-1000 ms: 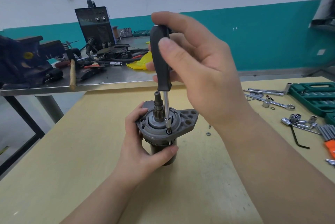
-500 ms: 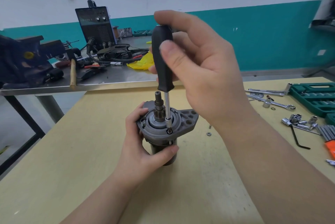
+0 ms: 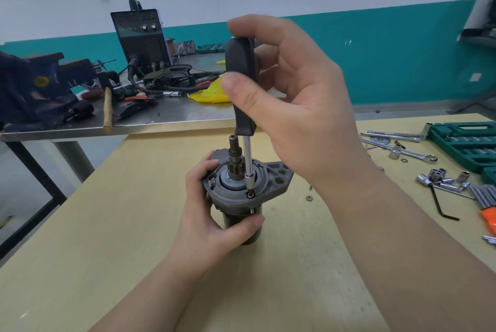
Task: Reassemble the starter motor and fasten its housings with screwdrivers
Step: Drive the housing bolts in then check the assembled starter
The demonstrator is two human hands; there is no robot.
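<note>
**Driver seated on a housing screw, fingers re-gripping the handle**

The starter motor (image 3: 236,197) stands upright on the wooden table (image 3: 107,224), its pinion shaft pointing up. The left hand (image 3: 212,213) wraps the motor's dark body just below the grey flange, fingers behind and thumb curled across the front. Above the motor, the right hand (image 3: 292,106) holds the screwdriver (image 3: 243,95) vertical: thumb pressed on the near side of the black handle, index finger curled over its top, remaining fingers loosely bent behind it. The driver's tip sits in a screw (image 3: 251,194) at the front edge of the flange.

Compared with a second ago, the motor and the tip have not shifted, but the thumb has slid lower on the handle and the fingers have rolled round it. That reads as one turn in a run of finger twists, so this screw is probably being run down, not yet finally tightened; the housing's fastening looks under way rather than finished.

Counts: one motor, one screwdriver, one screw under the tip. Right of the motor on the table lie one loose nut (image 3: 308,198), one black hex key (image 3: 440,202), one combination wrench (image 3: 413,153), several loose sockets (image 3: 440,177), too clustered to count surely, and a green tool case (image 3: 467,143). Behind the motor, on the metal bench, stand one welding machine (image 3: 141,36) and one vise (image 3: 35,87).
</note>
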